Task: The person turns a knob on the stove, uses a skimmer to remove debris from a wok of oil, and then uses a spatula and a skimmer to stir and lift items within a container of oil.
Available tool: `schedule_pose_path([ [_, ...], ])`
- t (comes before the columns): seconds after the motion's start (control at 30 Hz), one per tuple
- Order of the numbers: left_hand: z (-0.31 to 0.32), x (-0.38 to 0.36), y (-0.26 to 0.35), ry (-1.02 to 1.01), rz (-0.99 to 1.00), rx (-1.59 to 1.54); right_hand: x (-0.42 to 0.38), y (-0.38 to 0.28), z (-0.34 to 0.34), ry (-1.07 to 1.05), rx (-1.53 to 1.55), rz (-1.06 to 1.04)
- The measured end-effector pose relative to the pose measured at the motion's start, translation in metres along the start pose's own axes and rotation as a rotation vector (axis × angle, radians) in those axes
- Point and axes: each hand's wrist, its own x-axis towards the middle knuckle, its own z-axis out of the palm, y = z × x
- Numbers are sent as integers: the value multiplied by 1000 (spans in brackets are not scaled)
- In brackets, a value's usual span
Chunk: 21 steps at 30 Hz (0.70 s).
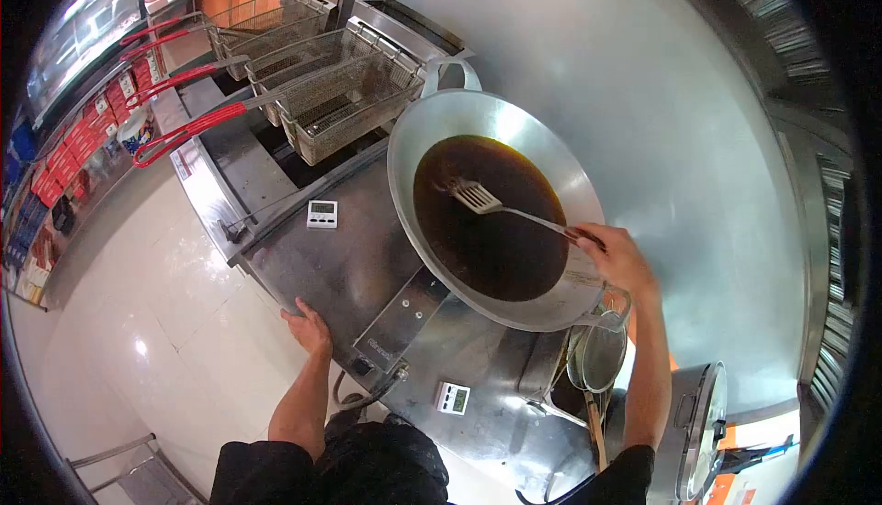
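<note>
A wide metal wok (588,183) holds dark brown liquid (496,257). My right hand (617,257) is closed round the dark handle of a slotted spatula (478,198), whose head rests at the liquid's surface on the left side of the pool. At the front edge of the metal counter (358,257), my left hand (308,326) lies with its fingers spread and nothing in them. A white timer (322,215) sits on the counter between that hand and the fryers.
Wire fryer baskets (349,105) with red handles stand at the upper left. Another white timer (453,398) lies near my body. Strainers (602,358) hang below the wok's right handle, beside a large lidded pot (703,431). Red boxes (83,142) line a shelf at left.
</note>
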Motion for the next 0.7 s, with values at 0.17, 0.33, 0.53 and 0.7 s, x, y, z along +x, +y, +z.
schedule_pose_path([
  [0.17,-6,-5,5,-4,24,-21,-33,-26,-51,-234,12,378],
  [0.33,4,3,-8,13,16,-27,-55,-37,-69,-350,-54,451],
  [0.53,0,-2,1,16,0,19,-68,-18,-55,-434,61,484],
  [0.7,-1,-1,0,1,-1,19,-52,-31,-42,-441,-1,468],
])
